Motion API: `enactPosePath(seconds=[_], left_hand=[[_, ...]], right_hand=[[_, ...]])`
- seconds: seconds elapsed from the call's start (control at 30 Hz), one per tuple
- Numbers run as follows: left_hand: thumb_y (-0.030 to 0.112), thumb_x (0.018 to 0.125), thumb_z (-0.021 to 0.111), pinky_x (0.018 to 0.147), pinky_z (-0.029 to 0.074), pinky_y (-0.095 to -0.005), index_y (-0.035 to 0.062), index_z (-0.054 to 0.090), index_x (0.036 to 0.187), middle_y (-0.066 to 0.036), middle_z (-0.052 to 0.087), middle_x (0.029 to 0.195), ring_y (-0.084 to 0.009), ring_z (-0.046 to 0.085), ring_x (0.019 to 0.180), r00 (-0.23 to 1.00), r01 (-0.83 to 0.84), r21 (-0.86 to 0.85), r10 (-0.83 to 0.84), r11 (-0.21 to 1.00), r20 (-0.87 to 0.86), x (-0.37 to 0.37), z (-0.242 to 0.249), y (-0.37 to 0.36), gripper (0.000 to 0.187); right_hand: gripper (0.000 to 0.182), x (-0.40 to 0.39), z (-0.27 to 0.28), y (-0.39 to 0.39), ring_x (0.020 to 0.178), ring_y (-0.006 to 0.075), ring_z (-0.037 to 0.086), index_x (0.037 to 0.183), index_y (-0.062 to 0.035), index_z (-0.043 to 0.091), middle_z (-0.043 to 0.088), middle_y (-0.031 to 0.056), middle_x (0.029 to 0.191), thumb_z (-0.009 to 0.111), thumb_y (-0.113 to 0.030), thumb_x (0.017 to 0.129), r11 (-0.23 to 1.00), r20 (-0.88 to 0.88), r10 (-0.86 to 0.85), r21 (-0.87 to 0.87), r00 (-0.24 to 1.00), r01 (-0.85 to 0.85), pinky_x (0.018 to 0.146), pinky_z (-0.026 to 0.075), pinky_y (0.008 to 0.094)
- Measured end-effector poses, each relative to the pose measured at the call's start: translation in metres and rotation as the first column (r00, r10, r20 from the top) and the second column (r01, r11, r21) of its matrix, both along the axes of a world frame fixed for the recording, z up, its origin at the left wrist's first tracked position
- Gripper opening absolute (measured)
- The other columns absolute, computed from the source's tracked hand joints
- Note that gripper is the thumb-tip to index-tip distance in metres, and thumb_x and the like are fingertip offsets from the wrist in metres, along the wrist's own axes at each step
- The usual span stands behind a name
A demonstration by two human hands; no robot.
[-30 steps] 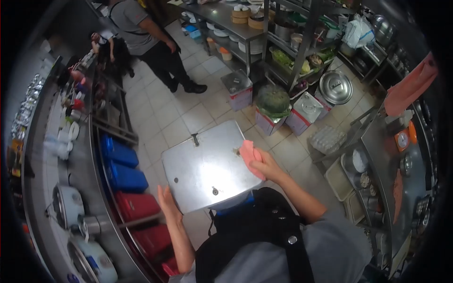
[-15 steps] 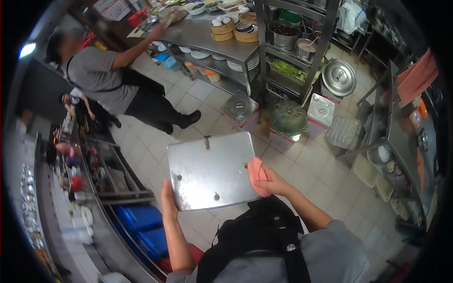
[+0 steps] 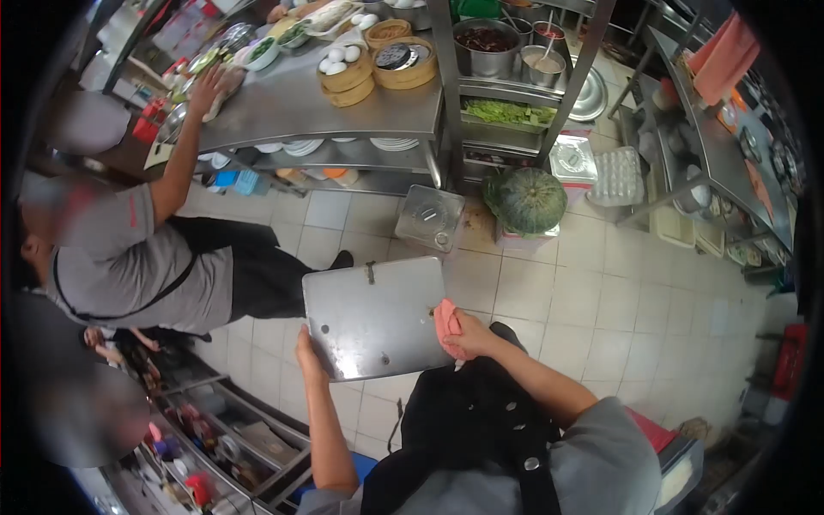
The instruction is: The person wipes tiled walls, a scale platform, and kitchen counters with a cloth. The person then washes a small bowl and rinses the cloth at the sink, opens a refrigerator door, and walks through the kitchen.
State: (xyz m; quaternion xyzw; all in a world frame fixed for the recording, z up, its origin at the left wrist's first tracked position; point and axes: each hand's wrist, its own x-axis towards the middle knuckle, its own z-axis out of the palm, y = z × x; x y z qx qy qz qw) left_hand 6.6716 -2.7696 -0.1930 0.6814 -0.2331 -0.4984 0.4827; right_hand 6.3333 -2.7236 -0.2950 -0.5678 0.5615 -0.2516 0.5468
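Note:
A flat rectangular metal panel (image 3: 378, 318) with rounded corners is held out in front of my body, tilted. A small dark fitting shows at its far edge, and there are round spots on its face. My left hand (image 3: 310, 354) grips its left edge, the fingers hidden beneath. At the right edge, my right hand (image 3: 472, 336) is closed on a bunched pink cloth (image 3: 447, 329) that presses against the panel. The fingers under the cloth are hidden.
A person in grey (image 3: 129, 257) stands close at my left, an arm over the steel worktable (image 3: 283, 116). A pumpkin (image 3: 532, 202) and a lidded metal container (image 3: 431, 216) stand ahead on the tiled floor. A steel rack (image 3: 451, 94) holds pots. Shelving (image 3: 232, 429) runs along the left.
My view has turned and moved forward, bringing the worktable, pumpkin and the other person nearer. The panel and cloth stay in my hands.

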Motion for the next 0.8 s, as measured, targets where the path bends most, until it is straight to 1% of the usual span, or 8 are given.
enactPosePath(seconds=[0.13, 0.27, 0.3, 0.47, 0.6, 0.7, 0.73, 0.8], left_hand=[[0.043, 0.090, 0.054, 0.092, 0.043, -0.0358, -0.0038, 0.057, 0.118, -0.011, 0.061, 0.113, -0.0231, 0.058, 0.103, 0.990, 0.090, 0.059, -0.096, 0.994, 0.099, 0.050, -0.040, -0.075, 0.054], [0.030, 0.092, 0.056, 0.074, 0.042, -0.0301, -0.0014, 0.064, 0.091, -0.003, 0.060, 0.086, -0.0137, 0.053, 0.081, 0.965, 0.115, -0.032, -0.104, 0.993, 0.243, 0.053, -0.053, -0.142, 0.033], [0.028, 0.093, 0.057, 0.062, 0.036, -0.0285, 0.0014, 0.060, 0.075, 0.002, 0.053, 0.073, -0.0088, 0.044, 0.069, 0.948, 0.104, -0.001, -0.099, 0.995, 0.301, 0.060, -0.064, -0.160, 0.032], [0.028, 0.094, 0.057, 0.056, 0.030, -0.0268, 0.0045, 0.058, 0.069, 0.006, 0.047, 0.066, -0.0061, 0.038, 0.062, 0.927, 0.129, -0.056, -0.100, 0.990, 0.361, 0.080, -0.110, -0.241, 0.035], [0.027, 0.093, 0.058, 0.053, 0.031, -0.0243, 0.0041, 0.060, 0.070, 0.006, 0.050, 0.066, -0.0052, 0.041, 0.060, 0.973, 0.165, -0.121, -0.141, 0.979, 0.183, 0.102, -0.155, -0.304, 0.033], [0.028, 0.091, 0.058, 0.052, 0.032, -0.0251, 0.0069, 0.059, 0.069, 0.006, 0.049, 0.066, -0.0062, 0.042, 0.059, 0.896, 0.144, -0.086, -0.093, 0.986, 0.435, 0.115, -0.180, -0.349, 0.030], [0.028, 0.091, 0.058, 0.052, 0.032, -0.0251, 0.0069, 0.059, 0.069, 0.006, 0.049, 0.066, -0.0062, 0.042, 0.059, 0.891, 0.155, -0.066, -0.110, 0.986, 0.441, 0.119, -0.192, -0.364, 0.030], [0.027, 0.091, 0.057, 0.052, 0.032, -0.0254, 0.0062, 0.060, 0.072, 0.005, 0.050, 0.065, -0.0077, 0.043, 0.057, 0.986, 0.099, -0.046, -0.092, 0.994, 0.137, 0.131, -0.222, -0.398, 0.028]], right_hand=[[0.057, 0.057, -0.030, -0.017, 0.099, 0.0430, 0.060, 0.111, 0.0023, 0.048, 0.061, 0.0281, 0.103, 0.078, -0.027, 0.072, 0.990, -0.058, -0.124, 0.065, 0.991, 0.128, 0.084, 0.047, 0.0447], [0.064, 0.094, -0.060, -0.050, 0.104, 0.0417, 0.059, 0.120, 0.0024, 0.045, 0.061, 0.0272, 0.110, 0.078, -0.025, 0.072, 0.965, -0.037, -0.248, 0.082, 0.968, 0.250, 0.087, 0.048, 0.0440], [0.069, 0.101, -0.068, -0.061, 0.107, 0.0408, 0.059, 0.123, 0.0053, 0.044, 0.060, 0.0266, 0.113, 0.078, -0.025, 0.071, 0.957, -0.016, -0.280, 0.073, 0.960, 0.280, 0.088, 0.047, 0.0436], [0.068, 0.123, -0.111, -0.131, 0.108, 0.0403, 0.059, 0.121, 0.0091, 0.043, 0.060, 0.0259, 0.114, 0.077, -0.023, 0.071, 0.957, -0.011, -0.277, 0.083, 0.961, 0.277, 0.089, 0.047, 0.0435], [0.061, 0.150, -0.157, -0.194, 0.104, 0.0406, 0.060, 0.116, 0.0084, 0.047, 0.062, 0.0251, 0.108, 0.075, -0.022, 0.072, 0.948, 0.023, -0.301, 0.118, 0.953, 0.297, 0.087, 0.048, 0.0442], [0.050, 0.167, -0.190, -0.240, 0.100, 0.0405, 0.061, 0.108, 0.0060, 0.051, 0.063, 0.0241, 0.102, 0.073, -0.023, 0.074, 0.937, 0.083, -0.332, 0.139, 0.939, 0.319, 0.084, 0.048, 0.0455], [0.045, 0.173, -0.200, -0.255, 0.098, 0.0406, 0.062, 0.105, 0.0050, 0.052, 0.064, 0.0240, 0.101, 0.070, -0.023, 0.076, 0.930, 0.058, -0.356, 0.114, 0.933, 0.348, 0.082, 0.049, 0.0463], [0.035, 0.183, -0.211, -0.287, 0.093, 0.0409, 0.063, 0.098, 0.0029, 0.054, 0.064, 0.0237, 0.098, 0.066, -0.024, 0.079, 0.913, 0.006, -0.405, 0.064, 0.914, 0.403, 0.078, 0.050, 0.0478]])
